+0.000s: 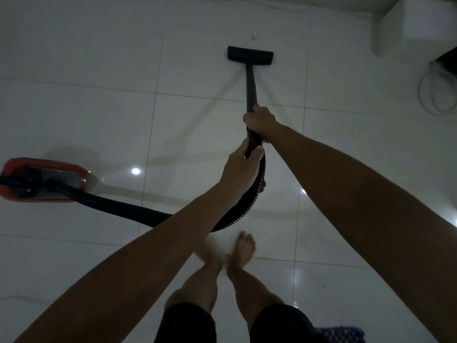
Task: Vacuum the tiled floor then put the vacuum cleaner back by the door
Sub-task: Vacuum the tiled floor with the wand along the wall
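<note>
Together both hands [258,121] grip the wand [250,90], nozzle [250,55] on tiles [99,115].

The room is dim and greyish. A small bright glare spot [135,171] shines on the glossy floor [74,107] left of the left hand [241,167]. Faint shadows fan out beyond both hands. Below them a foot [212,251] smears, probably motion blur; edges bend.

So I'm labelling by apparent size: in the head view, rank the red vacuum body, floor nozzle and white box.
1. Red vacuum body, cut off at the frame's edge
2. White box, likewise cropped
3. Floor nozzle
</note>
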